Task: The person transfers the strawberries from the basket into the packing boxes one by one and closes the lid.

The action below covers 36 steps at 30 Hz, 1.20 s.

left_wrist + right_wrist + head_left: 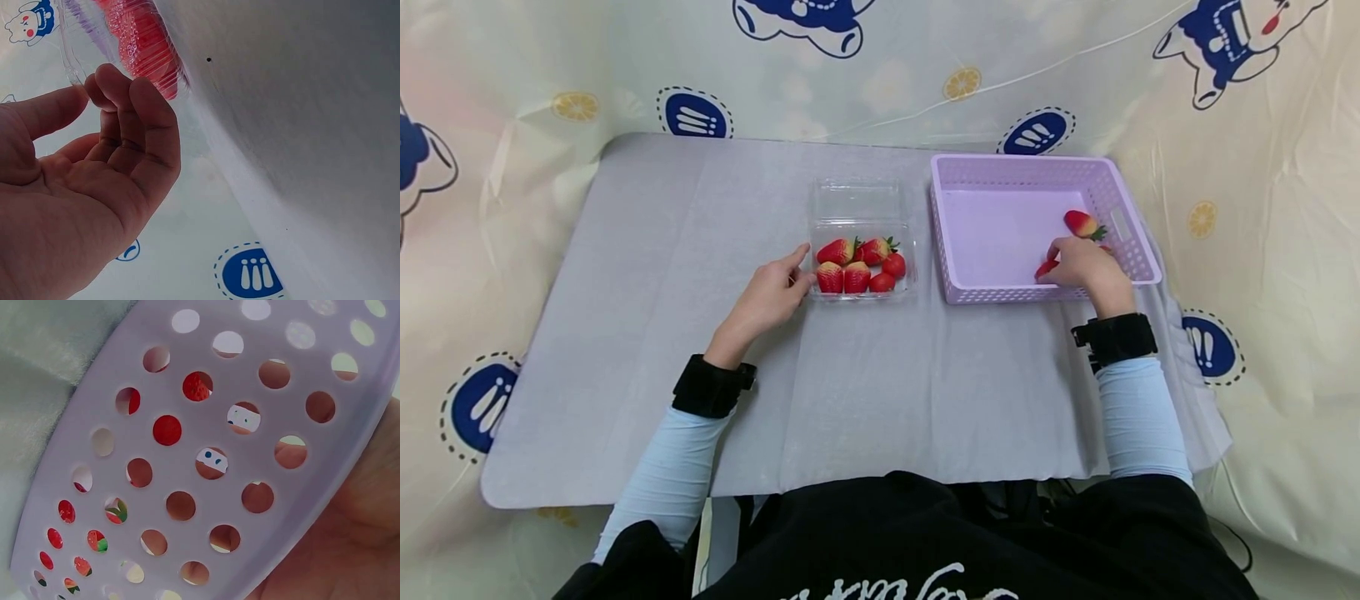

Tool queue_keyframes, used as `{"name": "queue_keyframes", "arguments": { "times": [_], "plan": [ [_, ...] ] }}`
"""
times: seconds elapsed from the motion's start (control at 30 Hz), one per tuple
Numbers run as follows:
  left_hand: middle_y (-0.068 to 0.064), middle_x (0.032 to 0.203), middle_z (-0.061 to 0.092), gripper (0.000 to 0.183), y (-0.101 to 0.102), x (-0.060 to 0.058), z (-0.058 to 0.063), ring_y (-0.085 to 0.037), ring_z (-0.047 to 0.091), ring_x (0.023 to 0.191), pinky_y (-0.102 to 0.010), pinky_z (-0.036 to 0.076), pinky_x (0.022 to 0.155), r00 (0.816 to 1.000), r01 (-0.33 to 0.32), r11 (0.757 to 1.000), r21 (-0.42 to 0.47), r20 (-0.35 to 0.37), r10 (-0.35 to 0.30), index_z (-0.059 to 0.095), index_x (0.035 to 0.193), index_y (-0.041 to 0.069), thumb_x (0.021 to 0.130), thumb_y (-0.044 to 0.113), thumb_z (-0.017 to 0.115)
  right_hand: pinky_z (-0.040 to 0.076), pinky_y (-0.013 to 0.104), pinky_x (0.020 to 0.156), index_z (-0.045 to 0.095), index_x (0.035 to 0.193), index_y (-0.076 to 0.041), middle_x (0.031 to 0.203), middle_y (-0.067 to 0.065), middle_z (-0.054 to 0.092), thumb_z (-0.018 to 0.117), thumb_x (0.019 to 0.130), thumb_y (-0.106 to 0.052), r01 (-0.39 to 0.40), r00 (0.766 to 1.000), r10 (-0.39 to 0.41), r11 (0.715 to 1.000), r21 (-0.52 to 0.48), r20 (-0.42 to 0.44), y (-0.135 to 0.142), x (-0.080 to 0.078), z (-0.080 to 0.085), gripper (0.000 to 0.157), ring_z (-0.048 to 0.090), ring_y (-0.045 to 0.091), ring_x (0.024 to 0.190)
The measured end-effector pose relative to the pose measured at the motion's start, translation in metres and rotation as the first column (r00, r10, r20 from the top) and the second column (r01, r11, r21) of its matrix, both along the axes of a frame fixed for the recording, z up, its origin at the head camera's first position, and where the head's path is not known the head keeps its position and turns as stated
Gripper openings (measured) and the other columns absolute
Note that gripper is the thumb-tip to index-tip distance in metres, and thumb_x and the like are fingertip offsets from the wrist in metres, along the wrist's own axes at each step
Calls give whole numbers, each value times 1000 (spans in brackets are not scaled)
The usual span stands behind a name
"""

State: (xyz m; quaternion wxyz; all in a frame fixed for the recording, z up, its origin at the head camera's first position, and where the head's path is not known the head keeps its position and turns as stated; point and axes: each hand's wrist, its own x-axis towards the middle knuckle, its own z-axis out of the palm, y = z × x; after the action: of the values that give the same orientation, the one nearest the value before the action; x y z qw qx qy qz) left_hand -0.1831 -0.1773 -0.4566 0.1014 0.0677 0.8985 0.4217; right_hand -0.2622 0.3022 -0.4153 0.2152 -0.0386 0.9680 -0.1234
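A clear plastic clamshell box (912,271) stands mid-table, its lid (857,200) folded back. Several red strawberries (857,277) sit in two rows inside it. At the box's left side is my left hand (767,293); the left wrist view shows thumb and fingertips pinching its clear edge (74,74). My right hand (1086,265) reaches into the lilac basket (992,225), fingers around a strawberry (1047,268) near the front wall. Another strawberry (1080,222) lies beyond those fingers, and more red shows beside them, partly hidden. In the right wrist view the perforated wall (212,487) covers most of the hand.
A pale grey cloth (865,392) covers the table. The basket stands at its back right corner, to the right of the box. Behind and around hangs a patterned cream curtain (887,92). The basket's raised walls surround the right hand's fingers.
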Motion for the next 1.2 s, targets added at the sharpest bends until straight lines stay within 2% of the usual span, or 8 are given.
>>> {"name": "queue_keyframes", "arguments": {
  "times": [0.23,0.53,0.77,1.2],
  "plan": [
    [-12,82,55,63,0,-1,1,-26,49,69,-33,42,60,1000,10,1000,2,0,-10,30,165,2,110,16,57,48,60,92,62,121,2,105,24,66,80,93,-26,-12,999,12,1000,-10,-38,-2,0,-2,43,56,44,101],
    [-13,82,55,64,0,0,1,-27,49,70,-33,42,61,1000,13,1000,4,7,-13,30,165,2,109,16,58,51,61,92,58,131,-2,115,23,65,80,92,-31,20,996,-26,997,-73,-83,-10,5,0,54,59,42,101],
    [-13,82,55,63,0,0,1,-27,49,70,-33,42,61,1000,11,1000,10,9,-11,30,165,2,109,16,58,52,60,89,59,131,2,113,25,66,74,96,-27,-46,986,34,997,-69,-165,-22,3,5,48,60,43,98],
    [-13,82,55,63,1,0,0,-27,49,70,-33,42,60,1000,7,1000,10,3,-7,31,164,1,109,16,57,51,58,97,60,135,4,121,26,64,71,97,-22,-147,954,119,985,-85,-275,-45,1,4,48,58,41,107]
  ]
}}
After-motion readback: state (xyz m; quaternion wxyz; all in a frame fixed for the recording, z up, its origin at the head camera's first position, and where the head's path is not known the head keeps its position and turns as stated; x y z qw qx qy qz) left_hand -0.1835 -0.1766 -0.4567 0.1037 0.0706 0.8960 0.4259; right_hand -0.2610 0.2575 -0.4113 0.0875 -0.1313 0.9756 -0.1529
